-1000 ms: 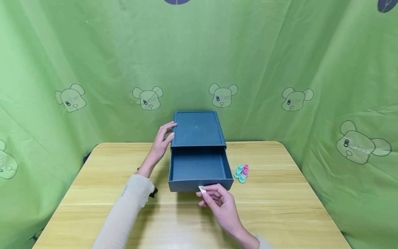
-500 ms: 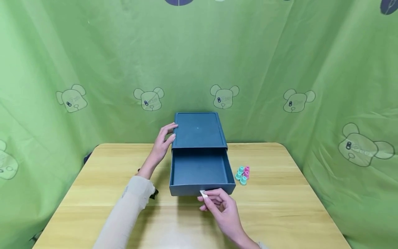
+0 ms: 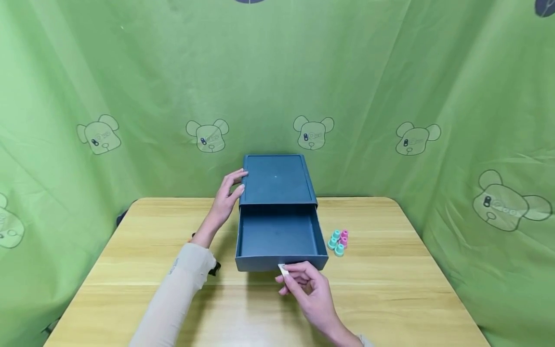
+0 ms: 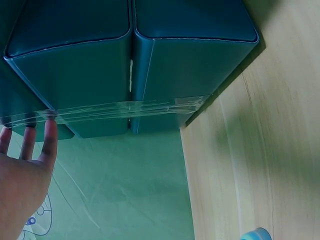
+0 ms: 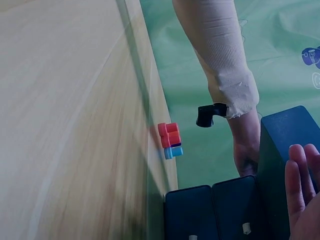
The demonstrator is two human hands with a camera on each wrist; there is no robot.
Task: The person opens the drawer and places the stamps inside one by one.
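A dark blue drawer cabinet (image 3: 277, 178) stands at the back of the table, its top drawer (image 3: 277, 238) pulled out with nothing lying inside. My right hand (image 3: 313, 291) pinches the small white drawer knob (image 3: 283, 270) between thumb and fingers. On the cabinet's left side rests my left hand (image 3: 223, 200), fingers fairly straight. In the left wrist view, the fingertips (image 4: 51, 116) touch the side wall by a strip of clear tape (image 4: 115, 111). The right wrist view shows two more drawers below, each with a white knob (image 5: 246, 228).
Several small teal and pink stepped pegs (image 3: 336, 243) stand right of the cabinet. Left of it, a cluster of red and blue pegs (image 5: 170, 139) shows in the right wrist view, mostly behind my left arm in the head view. Green curtain (image 3: 368, 72) surrounds the wooden table (image 3: 390, 289).
My right hand has drawn the top drawer slightly further toward me, mostly in the first half second. The left hand keeps its place on the cabinet's side.
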